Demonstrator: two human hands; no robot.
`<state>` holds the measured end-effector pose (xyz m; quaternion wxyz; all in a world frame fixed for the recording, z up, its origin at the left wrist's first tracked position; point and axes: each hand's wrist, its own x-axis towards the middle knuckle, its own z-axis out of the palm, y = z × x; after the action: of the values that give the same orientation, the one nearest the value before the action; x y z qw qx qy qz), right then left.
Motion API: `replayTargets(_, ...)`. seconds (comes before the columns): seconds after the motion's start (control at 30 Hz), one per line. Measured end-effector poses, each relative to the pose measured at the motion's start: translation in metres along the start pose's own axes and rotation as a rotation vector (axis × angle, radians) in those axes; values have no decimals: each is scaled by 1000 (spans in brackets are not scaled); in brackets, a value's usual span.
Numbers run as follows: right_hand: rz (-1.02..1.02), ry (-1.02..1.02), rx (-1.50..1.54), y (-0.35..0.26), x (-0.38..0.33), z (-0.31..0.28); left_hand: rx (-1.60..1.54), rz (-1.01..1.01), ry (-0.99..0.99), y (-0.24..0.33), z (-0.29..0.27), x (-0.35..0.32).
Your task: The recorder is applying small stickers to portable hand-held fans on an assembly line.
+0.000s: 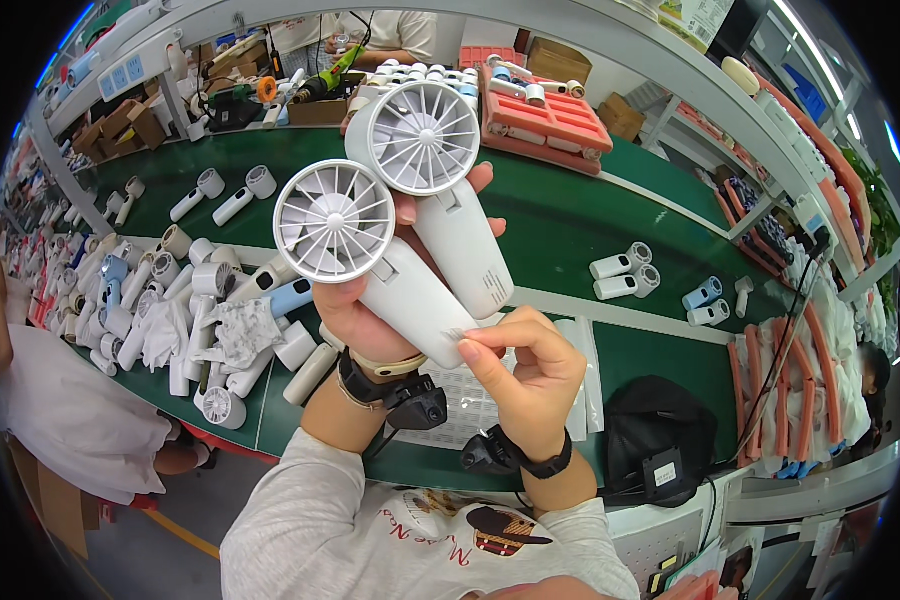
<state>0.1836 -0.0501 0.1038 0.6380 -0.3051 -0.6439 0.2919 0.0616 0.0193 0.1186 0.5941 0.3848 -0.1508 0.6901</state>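
My left hand (355,312) holds two white handheld fans side by side, raised above the green conveyor belt (570,215). The nearer fan (335,222) shows its round grille toward me; the farther fan (420,135) sits just above and right of it. My right hand (525,375) pinches the bottom end of the nearer fan's handle (420,310) between thumb and forefinger. Both wrists wear dark bands with small black devices.
A heap of white and blue fans (170,300) lies at the left of the belt. Loose fans (625,272) rest at the right. A red tray (545,115) of parts stands behind. A black bag (660,430) sits at the lower right. A person (60,410) sits at the left.
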Motion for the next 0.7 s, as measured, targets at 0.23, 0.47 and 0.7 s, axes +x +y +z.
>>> replayTargets(0.23, -202, 86, -326, 1, 1, 1, -5, -94, -48, 2, 5, -2)
replayTargets(0.47, -312, 163, -530, 5, 6, -8, -243, -145, -16, -10, 4, -3)
replayTargets(0.7, -306, 225, -504, -5, 7, -32, 59, -468, -43, -39, -35, -2)
